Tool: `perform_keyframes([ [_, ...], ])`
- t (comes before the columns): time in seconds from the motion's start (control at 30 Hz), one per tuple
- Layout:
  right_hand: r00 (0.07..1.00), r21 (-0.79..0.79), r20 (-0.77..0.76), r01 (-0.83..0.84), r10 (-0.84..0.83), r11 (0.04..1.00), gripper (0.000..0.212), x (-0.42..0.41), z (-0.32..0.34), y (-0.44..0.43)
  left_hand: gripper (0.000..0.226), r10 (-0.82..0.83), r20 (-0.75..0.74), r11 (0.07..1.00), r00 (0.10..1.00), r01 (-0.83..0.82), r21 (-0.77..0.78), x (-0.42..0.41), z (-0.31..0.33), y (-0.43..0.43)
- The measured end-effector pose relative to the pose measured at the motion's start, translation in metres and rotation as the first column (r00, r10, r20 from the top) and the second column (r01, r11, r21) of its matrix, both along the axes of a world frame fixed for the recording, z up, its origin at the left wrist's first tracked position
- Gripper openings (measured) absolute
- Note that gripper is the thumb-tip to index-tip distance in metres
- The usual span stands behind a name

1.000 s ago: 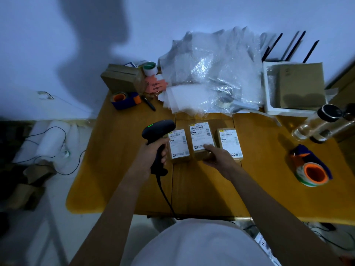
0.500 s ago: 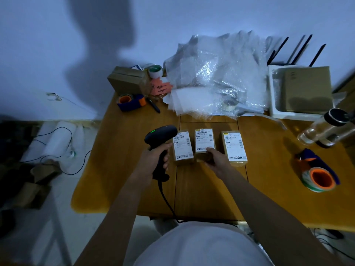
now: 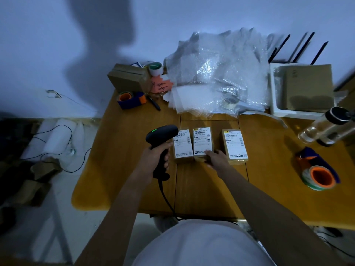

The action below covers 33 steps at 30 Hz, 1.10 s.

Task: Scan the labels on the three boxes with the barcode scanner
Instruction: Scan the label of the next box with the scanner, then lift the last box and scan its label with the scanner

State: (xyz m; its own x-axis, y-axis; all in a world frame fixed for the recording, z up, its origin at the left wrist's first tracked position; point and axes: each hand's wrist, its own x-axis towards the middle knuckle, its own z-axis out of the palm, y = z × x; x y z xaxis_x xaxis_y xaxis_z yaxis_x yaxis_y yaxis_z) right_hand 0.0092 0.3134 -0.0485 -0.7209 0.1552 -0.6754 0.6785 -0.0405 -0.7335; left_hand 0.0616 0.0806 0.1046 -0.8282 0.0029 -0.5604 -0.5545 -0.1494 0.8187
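Note:
Three small brown boxes with white labels lie in a row on the wooden table [image 3: 124,169]: the left box [image 3: 182,145], the middle box [image 3: 202,144] and the right box [image 3: 234,145]. My left hand [image 3: 156,160] grips the black barcode scanner [image 3: 161,138] by its handle. The scanner's head shows a green light and sits just left of the left box. My right hand [image 3: 216,160] holds the near end of the middle box, which lies flat.
A heap of bubble wrap [image 3: 217,73] fills the back of the table. A cardboard box [image 3: 126,79], tape dispensers [image 3: 130,99] [image 3: 318,173], a pen [image 3: 153,102], a white tray [image 3: 276,110] and a clear bottle [image 3: 326,127] stand around. Cables and rolls lie on the floor at left.
The middle box, tilted up by my right hand a second ago, now lies flat beside the left box. The scanner has stayed at the left box.

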Motion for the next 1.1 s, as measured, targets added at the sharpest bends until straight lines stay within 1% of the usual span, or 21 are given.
perform_keyframes([
  [0.1,0.997,0.168,0.014,-0.08,0.079,0.983,0.049,-0.002,-0.003,-0.004,0.027,-0.003,-0.001,1.0,1.0,0.003,0.002,0.0,-0.001,0.001],
  [0.17,0.992,0.251,0.02,-0.128,0.127,0.959,0.046,-0.004,-0.004,-0.006,0.027,-0.014,-0.007,1.0,1.0,0.014,0.01,0.0,-0.001,0.001],
  [0.43,0.97,0.401,0.005,-0.225,0.243,0.888,0.046,-0.006,-0.014,-0.008,0.028,-0.03,-0.017,1.0,0.999,0.03,0.003,-0.002,-0.001,0.006],
  [0.6,0.973,0.454,0.005,-0.206,0.229,0.867,0.047,-0.008,-0.014,-0.006,0.026,-0.046,-0.017,0.999,0.999,0.046,0.0,-0.003,-0.001,0.008],
  [0.83,0.964,0.487,-0.084,-0.181,0.253,0.855,0.041,-0.01,0.013,0.001,0.025,-0.111,-0.044,0.994,0.993,0.111,0.015,-0.011,-0.001,0.018],
  [0.97,0.948,0.563,-0.141,-0.159,0.284,0.811,0.044,-0.012,0.028,0.013,0.025,-0.136,-0.038,0.99,0.99,0.137,0.023,-0.016,0.0,0.031],
  [1.1,0.955,0.634,-0.176,-0.075,0.239,0.77,0.044,-0.015,0.039,0.032,0.026,-0.187,-0.039,0.982,0.982,0.188,0.018,-0.019,-0.001,0.044],
])
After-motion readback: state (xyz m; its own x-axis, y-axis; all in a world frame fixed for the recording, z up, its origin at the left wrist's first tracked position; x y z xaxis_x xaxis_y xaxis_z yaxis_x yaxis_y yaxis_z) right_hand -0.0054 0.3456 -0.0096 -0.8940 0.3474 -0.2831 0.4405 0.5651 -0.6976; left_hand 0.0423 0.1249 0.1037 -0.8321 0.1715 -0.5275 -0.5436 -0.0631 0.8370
